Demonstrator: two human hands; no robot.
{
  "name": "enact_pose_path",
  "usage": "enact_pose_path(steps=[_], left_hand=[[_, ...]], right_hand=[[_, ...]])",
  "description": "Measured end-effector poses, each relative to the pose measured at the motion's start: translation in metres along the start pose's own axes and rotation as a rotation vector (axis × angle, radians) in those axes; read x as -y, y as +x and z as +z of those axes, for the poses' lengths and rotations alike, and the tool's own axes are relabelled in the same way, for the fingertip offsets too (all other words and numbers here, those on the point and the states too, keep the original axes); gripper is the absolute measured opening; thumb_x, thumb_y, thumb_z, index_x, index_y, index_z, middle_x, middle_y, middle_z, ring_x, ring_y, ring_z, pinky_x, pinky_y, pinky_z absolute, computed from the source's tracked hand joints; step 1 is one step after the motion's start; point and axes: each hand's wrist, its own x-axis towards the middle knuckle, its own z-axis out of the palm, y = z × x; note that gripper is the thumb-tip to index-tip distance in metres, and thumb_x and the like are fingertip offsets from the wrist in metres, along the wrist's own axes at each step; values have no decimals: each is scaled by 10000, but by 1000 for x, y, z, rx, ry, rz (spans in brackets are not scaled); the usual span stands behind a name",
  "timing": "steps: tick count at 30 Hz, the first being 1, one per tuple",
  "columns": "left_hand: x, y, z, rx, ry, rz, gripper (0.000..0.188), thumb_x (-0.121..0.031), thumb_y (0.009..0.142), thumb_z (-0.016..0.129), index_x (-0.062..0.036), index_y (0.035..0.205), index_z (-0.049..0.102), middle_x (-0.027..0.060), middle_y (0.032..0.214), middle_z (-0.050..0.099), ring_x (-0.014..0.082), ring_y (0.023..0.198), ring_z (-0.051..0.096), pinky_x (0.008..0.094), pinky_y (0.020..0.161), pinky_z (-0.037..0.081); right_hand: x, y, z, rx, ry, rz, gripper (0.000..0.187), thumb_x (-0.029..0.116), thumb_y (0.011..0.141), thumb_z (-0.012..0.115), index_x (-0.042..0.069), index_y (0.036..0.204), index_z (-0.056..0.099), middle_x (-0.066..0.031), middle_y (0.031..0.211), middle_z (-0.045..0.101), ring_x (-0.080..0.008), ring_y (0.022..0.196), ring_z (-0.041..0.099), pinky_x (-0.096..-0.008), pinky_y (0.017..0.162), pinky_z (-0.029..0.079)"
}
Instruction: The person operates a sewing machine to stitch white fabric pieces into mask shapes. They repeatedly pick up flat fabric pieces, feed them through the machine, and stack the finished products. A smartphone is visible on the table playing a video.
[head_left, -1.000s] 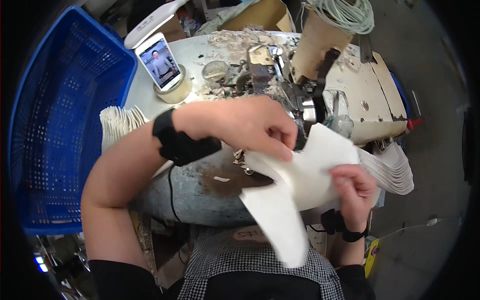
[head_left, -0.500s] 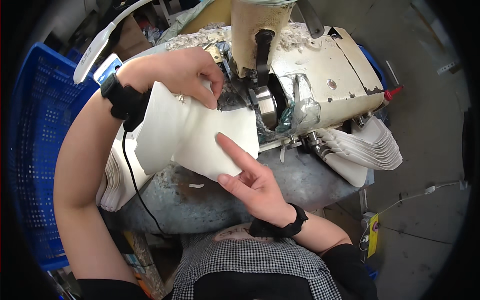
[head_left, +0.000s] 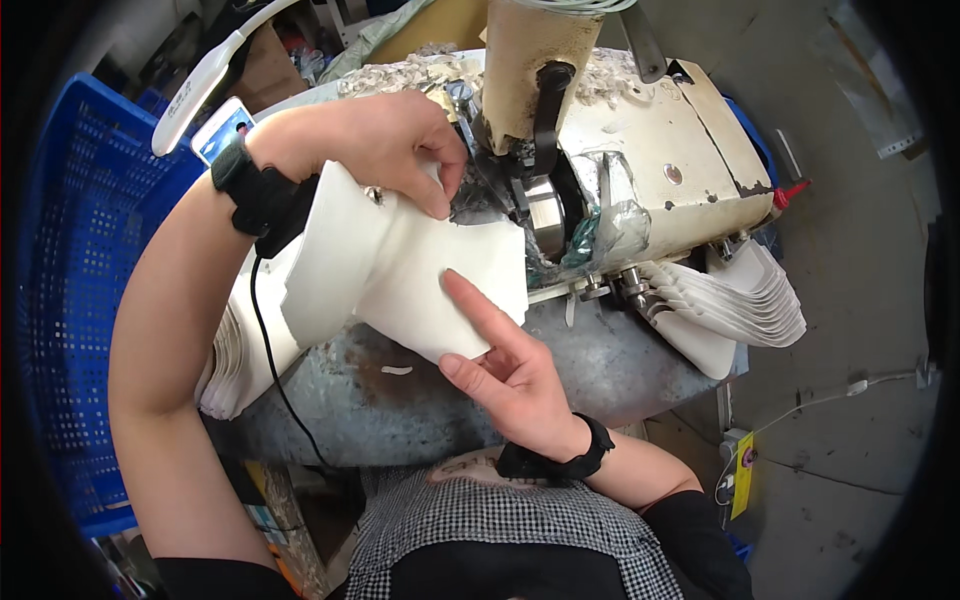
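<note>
A white, leather-like sheet [head_left: 430, 285] lies in front of a cream-coloured machine [head_left: 640, 165], its right edge close to a shiny metal cylinder [head_left: 546, 217]. Its left part curls up near my left wrist. My left hand [head_left: 410, 150] reaches over from the far left, thumb and fingers pinched at the sheet's far edge. My right hand [head_left: 515, 375] has its index finger stretched over the top of the sheet. The right thumb is at the near edge, apart from the index; the other fingers are curled and partly hidden by the sheet.
Stacked white pieces lie left [head_left: 245, 350] and right [head_left: 730, 300] of the machine. A black cord [head_left: 262, 340] hangs from my left wristband. A blue crate [head_left: 85, 300] stands left, beside a phone [head_left: 220, 130] and a white lamp [head_left: 190, 105]. Scraps [head_left: 395, 75] pile behind.
The whole view has shifted slightly to the right. Against the machine, both hands and the sheet stay nearly in the same place, with the same hold.
</note>
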Motion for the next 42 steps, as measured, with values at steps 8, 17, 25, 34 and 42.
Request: enact_pose_path(steps=[8,17,25,34,42], left_hand=[[-1,2,-5,-84,69,55,202,-210,724,729,-28,801,683,84,756,644,227,731,599,328,671,444],[-24,2,2,-101,-98,-140,205,-211,712,709,-23,783,671,83,756,649,211,725,605,313,693,465],[-12,9,25,-401,-2,98,213,-216,718,696,-37,831,705,131,778,679,263,709,641,326,674,498],[-28,-1,31,-334,-136,-149,249,-245,780,663,-6,841,697,115,708,655,202,628,602,305,622,484],[-34,4,36,-339,-55,-250,250,-243,746,665,-9,824,704,128,712,666,244,682,644,322,666,506]], right_hand=[[0,11,5,-65,-13,-33,602,-66,908,522,-6,1455,278,-93,1473,345,-116,1242,419,-251,1000,367],[11,4,-17,-142,-211,-45,469,-36,898,571,1,1352,458,-57,1334,503,-76,1075,528,-201,833,468],[27,1,-39,-281,-236,-80,309,-24,873,619,-6,1179,584,-42,1078,634,-83,950,581,-220,844,466],[78,21,-79,-308,-572,6,217,-15,821,627,31,1032,647,-7,943,655,-67,841,582,-214,758,470],[98,35,-83,-233,-801,61,229,-31,752,602,30,966,658,-18,849,658,-74,767,593,-238,718,487]])
